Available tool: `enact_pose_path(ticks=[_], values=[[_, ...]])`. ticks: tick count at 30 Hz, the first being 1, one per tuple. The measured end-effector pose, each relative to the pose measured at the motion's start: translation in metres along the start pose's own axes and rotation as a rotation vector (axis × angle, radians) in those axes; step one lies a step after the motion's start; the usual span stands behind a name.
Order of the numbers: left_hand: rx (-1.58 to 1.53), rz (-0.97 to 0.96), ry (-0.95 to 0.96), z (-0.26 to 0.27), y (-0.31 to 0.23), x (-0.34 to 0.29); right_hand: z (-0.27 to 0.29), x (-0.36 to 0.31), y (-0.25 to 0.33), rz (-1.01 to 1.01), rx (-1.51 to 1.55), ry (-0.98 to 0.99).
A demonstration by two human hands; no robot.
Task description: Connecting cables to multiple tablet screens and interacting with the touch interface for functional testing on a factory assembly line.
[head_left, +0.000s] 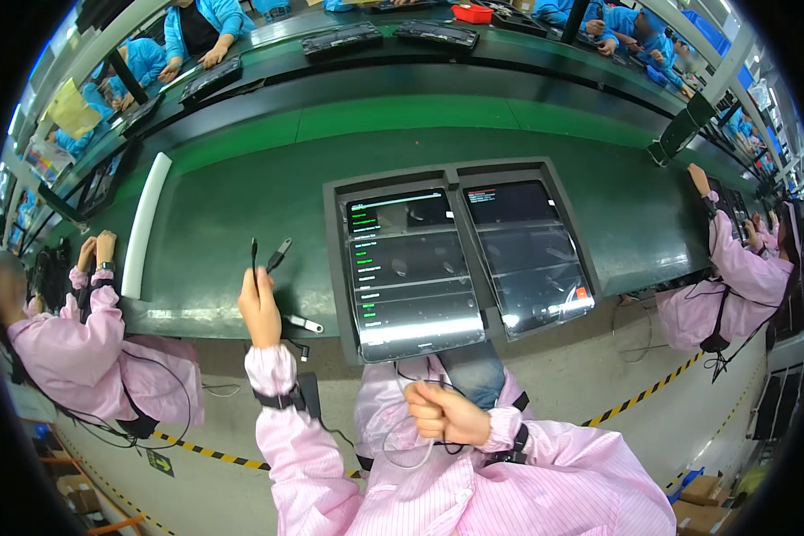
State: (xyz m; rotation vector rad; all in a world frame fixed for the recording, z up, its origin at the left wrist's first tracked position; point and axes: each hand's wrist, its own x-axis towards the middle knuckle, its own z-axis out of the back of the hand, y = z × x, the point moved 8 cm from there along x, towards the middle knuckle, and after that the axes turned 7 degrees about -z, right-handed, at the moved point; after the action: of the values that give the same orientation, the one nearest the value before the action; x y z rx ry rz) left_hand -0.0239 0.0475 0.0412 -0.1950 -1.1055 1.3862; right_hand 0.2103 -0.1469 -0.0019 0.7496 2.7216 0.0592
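My left hand is raised over the bench's near edge, thumb and fingers pinching a slim black cable plug that points away from me. Beside it on the green bench lie a black and silver USB stick and a white USB stick. In front of my lap, my right hand is closed around a cable; a pale loop of it hangs below. Two tablets rest side by side in a dark foam tray. Green text lines show on the left tablet; the right tablet is mostly dark.
A long white tube lies on the bench at the left. Co-workers in pink sit on both sides, a pink sleeve at the right. Across the bench, people in blue work by a line carrying dark devices and a red bin.
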Motion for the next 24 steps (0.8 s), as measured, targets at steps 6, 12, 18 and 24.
enact_pose_path(ticks=[6,12,18,24], values=[[-0.513,0.071,0.265,0.031,-0.144,-0.048,-0.042,-0.072,0.071,0.357,-0.295,0.113],[-0.464,-0.246,0.951,-0.037,-0.23,-0.097,-0.094,-0.15,0.104,1.2,-1.524,-0.758],[-0.517,-0.155,1.132,-0.074,-0.261,-0.119,-0.077,-0.14,0.092,0.935,-1.977,-0.835],[-0.896,0.238,1.306,-0.066,-0.227,-0.135,-0.044,-0.196,0.128,1.122,-1.603,-0.875]])
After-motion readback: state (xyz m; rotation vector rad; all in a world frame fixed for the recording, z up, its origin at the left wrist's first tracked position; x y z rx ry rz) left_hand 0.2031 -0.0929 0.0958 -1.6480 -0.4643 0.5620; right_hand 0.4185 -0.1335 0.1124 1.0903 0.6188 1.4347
